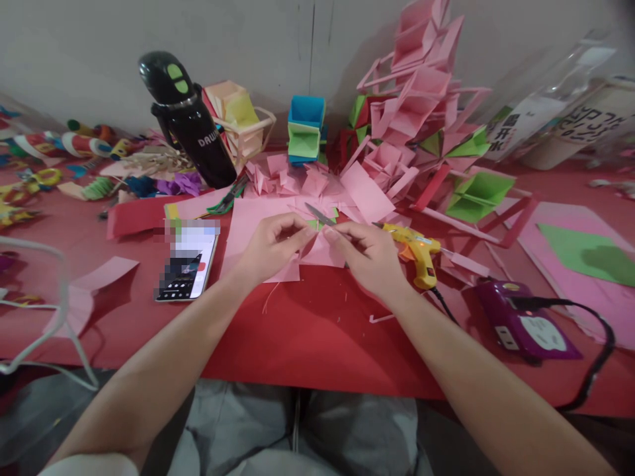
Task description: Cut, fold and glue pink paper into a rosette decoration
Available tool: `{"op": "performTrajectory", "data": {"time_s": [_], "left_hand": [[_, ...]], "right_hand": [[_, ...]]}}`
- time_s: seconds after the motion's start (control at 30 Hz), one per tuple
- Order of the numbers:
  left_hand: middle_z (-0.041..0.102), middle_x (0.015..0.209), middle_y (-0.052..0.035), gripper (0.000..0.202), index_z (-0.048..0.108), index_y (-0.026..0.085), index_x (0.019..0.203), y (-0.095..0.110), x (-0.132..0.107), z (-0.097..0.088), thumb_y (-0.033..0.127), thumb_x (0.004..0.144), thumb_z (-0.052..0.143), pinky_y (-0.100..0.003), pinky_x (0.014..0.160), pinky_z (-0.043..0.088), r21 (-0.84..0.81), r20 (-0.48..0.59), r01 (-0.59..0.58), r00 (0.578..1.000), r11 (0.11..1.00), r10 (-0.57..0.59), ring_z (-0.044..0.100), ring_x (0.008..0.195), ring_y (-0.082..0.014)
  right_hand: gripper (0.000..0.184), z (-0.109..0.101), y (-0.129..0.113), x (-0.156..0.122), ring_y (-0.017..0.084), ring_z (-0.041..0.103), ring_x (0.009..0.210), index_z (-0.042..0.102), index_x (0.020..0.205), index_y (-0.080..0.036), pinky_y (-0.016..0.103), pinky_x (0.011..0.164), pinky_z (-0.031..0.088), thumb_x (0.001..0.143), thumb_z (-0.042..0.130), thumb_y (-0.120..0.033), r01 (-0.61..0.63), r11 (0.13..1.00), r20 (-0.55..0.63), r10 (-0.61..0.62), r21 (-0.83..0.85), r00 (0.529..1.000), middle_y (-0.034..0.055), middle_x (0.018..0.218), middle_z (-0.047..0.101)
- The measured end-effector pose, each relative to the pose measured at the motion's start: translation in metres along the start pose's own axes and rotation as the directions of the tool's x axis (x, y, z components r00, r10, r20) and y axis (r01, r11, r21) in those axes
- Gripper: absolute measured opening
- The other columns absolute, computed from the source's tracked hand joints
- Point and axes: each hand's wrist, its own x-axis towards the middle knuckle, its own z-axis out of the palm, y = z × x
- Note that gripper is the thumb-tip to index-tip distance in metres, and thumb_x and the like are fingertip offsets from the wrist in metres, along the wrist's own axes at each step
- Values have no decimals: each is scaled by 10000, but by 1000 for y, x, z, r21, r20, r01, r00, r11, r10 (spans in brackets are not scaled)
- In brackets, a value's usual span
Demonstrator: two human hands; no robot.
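Note:
My left hand (274,246) and my right hand (370,254) meet over the red table (307,330), fingers pinched on a small folded pink paper piece (320,252). Both hands are closed on it, thumbs and forefingers close together. Behind the fingers lie a pair of scissors (320,216) with blades pointing back left, and a flat pink sheet (253,221). A yellow glue gun (415,251) rests just right of my right hand.
A phone (188,261) lies left of my hands. A black bottle (191,122) stands at the back left. Folded pink and green paper shapes (421,112) pile up at the back right. A purple power strip (523,324) with a black cable sits right.

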Motion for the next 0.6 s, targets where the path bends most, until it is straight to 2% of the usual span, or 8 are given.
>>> {"op": "performTrajectory", "data": {"time_s": [0.17,0.27,0.37,0.47,0.53,0.6], "left_hand": [[628,654,-10,172,622,151,690,-5,-1,-1,201,853,643,-241,610,457,78,-54,-55,997,995,59,565,614,-110],[626,648,-7,157,627,149,695,-5,-1,-1,186,847,639,-238,610,455,101,-73,-44,996,994,52,559,612,-108],[614,693,-11,189,631,148,741,-3,0,0,277,880,622,-240,621,462,52,-31,7,1000,999,-5,543,631,-108],[620,806,-33,306,627,147,814,-3,1,1,416,933,540,-243,648,472,-32,29,94,995,995,-93,546,698,-117],[622,851,-37,325,628,149,847,-4,2,1,465,907,577,-246,673,474,-35,73,123,990,992,-120,555,745,-126],[593,804,-16,322,612,151,806,-6,1,1,462,824,694,-245,683,467,-3,97,118,988,993,-117,545,742,-125]], "right_hand": [[272,1,0,0,124,548,629,718,843,-186,260,610,415,939,597,-410,36,999,11,-36,23,999,-8,690,650],[262,2,0,1,121,539,620,709,824,-177,256,601,408,940,599,-385,51,998,5,-51,21,999,-7,681,643],[273,3,0,1,121,534,616,697,786,-176,256,597,406,944,589,-370,47,999,-28,-46,19,999,-5,670,635],[270,3,1,1,118,534,620,698,777,-175,253,595,402,943,589,-358,33,999,-61,-32,22,998,-7,669,633],[259,2,2,1,113,529,618,698,783,-174,251,589,395,941,592,-350,27,999,-67,-25,30,997,-11,673,630],[255,2,4,1,106,516,609,687,771,-173,250,579,387,938,597,-344,20,999,-68,-17,42,998,-16,672,623]]}}
